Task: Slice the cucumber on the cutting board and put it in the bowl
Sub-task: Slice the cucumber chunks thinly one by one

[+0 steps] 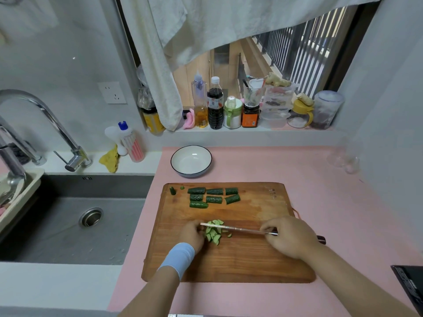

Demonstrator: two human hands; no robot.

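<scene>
We cannot see the fingertips of the left hand (192,234). Its fingers curl down onto the heap of thin pale-green cucumber slices (214,235) and grip it from the 9 o'clock side. Whether an uncut piece lies beneath, we cannot tell. The right hand (290,236) wraps the steel kitchen knife (235,229) and covers most of its dark handle, while the narrow blade lies across the heap. Several dark-green, bumpy-skinned cucumber chunks (214,199) sit toward 12 o'clock on the worn rectangular wooden cutting board (251,264). The round white dark-rimmed ceramic bowl (191,162) stands at 12 o'clock beyond the board, on the smooth pink bench (332,202).
</scene>
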